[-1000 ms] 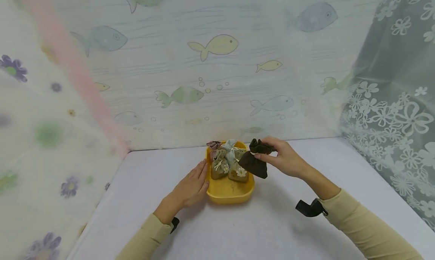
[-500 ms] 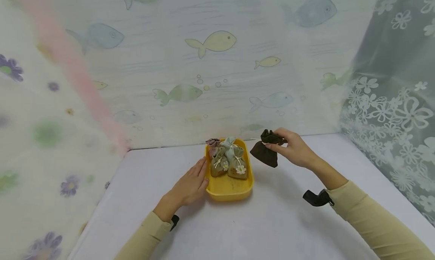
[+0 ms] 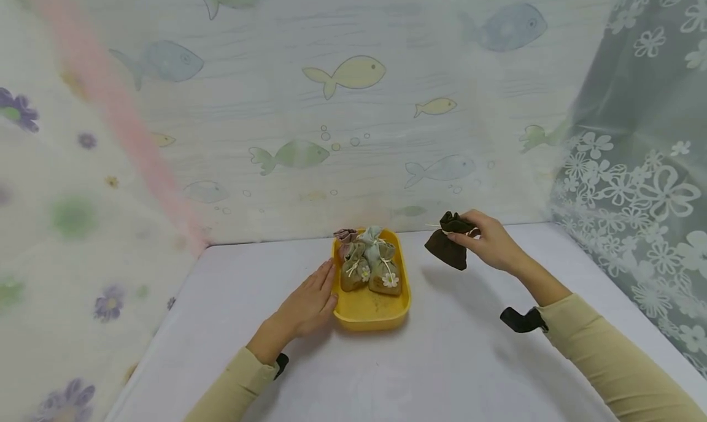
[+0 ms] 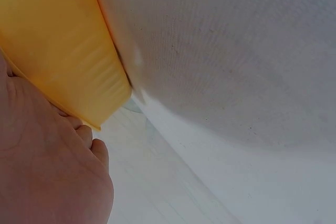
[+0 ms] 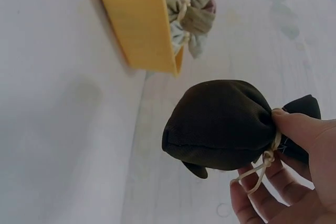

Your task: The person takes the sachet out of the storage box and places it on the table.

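- The dark brown pouch (image 3: pixel 448 249) hangs in the air above the table (image 3: pixel 442 360), to the right of the yellow tray (image 3: pixel 371 311) and apart from it; its tied neck is uppermost and its full body droops below and to the left of our fingers.
- Our right hand (image 3: pixel 488 244) pinches that neck by the cream cord (image 5: pixel 257 174), thumb and fingertips closed on the gather.
- The pouch's long axis runs from the neck down toward the tray.
- Our left hand (image 3: pixel 309 302) lies flat with straight fingers against the tray's left wall.
- In the tray sit several small tied pouches (image 3: pixel 369 264), clustered at its far end.
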`<control>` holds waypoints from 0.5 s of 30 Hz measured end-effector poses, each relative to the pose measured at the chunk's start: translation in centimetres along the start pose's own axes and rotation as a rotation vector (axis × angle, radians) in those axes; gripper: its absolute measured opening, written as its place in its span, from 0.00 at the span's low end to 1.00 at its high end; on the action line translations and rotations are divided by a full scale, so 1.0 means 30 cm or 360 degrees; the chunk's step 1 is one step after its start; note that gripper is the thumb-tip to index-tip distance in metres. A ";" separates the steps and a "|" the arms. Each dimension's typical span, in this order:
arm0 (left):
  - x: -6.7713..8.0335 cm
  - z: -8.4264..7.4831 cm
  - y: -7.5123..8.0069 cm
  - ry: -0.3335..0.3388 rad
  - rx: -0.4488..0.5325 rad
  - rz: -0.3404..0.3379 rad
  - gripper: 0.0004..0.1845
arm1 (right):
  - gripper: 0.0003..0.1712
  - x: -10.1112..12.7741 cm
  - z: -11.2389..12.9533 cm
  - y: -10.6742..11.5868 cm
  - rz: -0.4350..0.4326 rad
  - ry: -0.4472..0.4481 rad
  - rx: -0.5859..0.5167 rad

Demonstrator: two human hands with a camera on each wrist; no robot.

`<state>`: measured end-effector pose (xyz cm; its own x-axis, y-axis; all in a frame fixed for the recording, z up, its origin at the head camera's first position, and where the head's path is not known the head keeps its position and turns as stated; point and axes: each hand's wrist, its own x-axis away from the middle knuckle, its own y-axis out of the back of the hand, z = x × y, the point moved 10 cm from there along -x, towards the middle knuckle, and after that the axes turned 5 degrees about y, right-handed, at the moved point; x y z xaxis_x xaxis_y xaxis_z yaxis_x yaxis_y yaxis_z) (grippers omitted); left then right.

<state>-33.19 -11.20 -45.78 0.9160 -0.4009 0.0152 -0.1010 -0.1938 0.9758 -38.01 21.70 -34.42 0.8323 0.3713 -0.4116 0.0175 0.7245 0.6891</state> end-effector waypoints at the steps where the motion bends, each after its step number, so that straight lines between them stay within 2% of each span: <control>1: 0.000 -0.001 0.000 -0.0001 0.0006 -0.0002 0.36 | 0.14 0.000 -0.005 0.003 -0.0001 0.0001 0.0004; 15: 0.008 -0.016 0.018 -0.0036 0.0032 -0.0032 0.35 | 0.17 0.004 -0.101 0.045 -0.0020 -0.0121 0.0039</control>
<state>-32.84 -10.96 -45.16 0.9090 -0.4167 -0.0094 -0.0909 -0.2201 0.9712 -39.57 24.49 -35.34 0.8715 0.3166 -0.3746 0.0410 0.7141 0.6989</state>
